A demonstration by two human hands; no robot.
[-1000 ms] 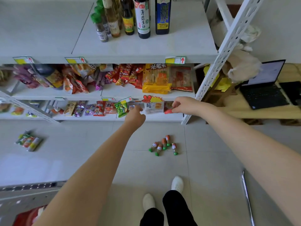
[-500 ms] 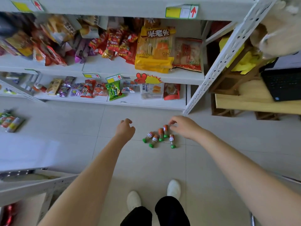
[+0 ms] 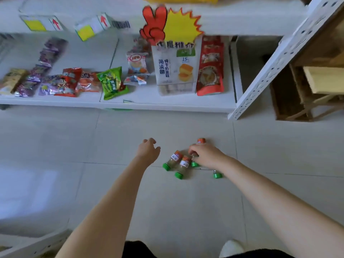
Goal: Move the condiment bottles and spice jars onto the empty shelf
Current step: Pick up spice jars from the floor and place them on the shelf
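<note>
The spice jars (image 3: pixel 174 159) have green caps and orange-and-white labels; the floor tiles (image 3: pixel 74 142) are pale grey, the shelf (image 3: pixel 167 106) white.

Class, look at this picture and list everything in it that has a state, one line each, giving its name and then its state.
Jars: lying on their sides on the floor, green caps on.
Left hand: open, fingers loosely curled, holding nothing, left of the jars.
Right hand: down on the jars with fingers curled; the grip is hidden.
Snack packets: lying on the bottom shelf.
</note>
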